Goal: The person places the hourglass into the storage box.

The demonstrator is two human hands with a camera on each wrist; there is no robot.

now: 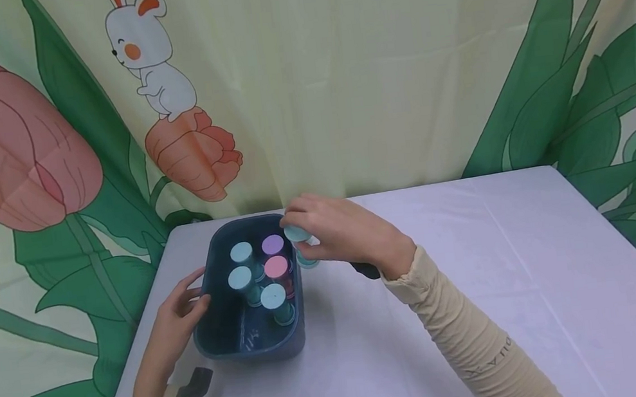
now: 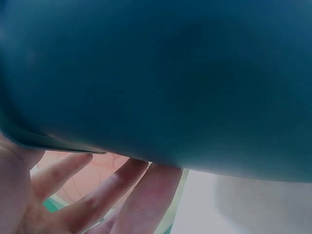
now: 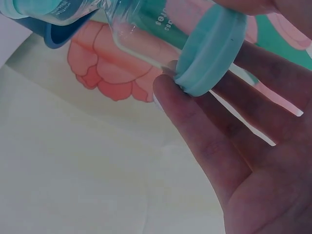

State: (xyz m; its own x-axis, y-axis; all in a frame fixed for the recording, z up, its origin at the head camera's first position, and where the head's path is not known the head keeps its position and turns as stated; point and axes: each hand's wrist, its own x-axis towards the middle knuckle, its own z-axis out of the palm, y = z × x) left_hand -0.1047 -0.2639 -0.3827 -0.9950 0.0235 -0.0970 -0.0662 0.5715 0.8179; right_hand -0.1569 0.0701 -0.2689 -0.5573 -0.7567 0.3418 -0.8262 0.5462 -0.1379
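A dark blue plastic bin (image 1: 253, 356) stands on the table with several capped sand timers in it. Light blue caps top three of them (image 1: 241, 252), and the others are a purple-capped timer (image 1: 273, 245) and a pink-capped timer (image 1: 277, 267). My right hand (image 1: 336, 232) pinches a mint-capped clear sand timer (image 3: 214, 53) by its cap, just outside the bin's far right rim. At the bin's left side, my left hand (image 1: 176, 320) touches the rim and outer wall with extended fingers (image 2: 151, 200).
A white cloth covers the table (image 1: 452, 314), which stretches to the right of the bin. Behind it hangs a curtain (image 1: 370, 89) printed with tulips, leaves and a rabbit on a carrot.
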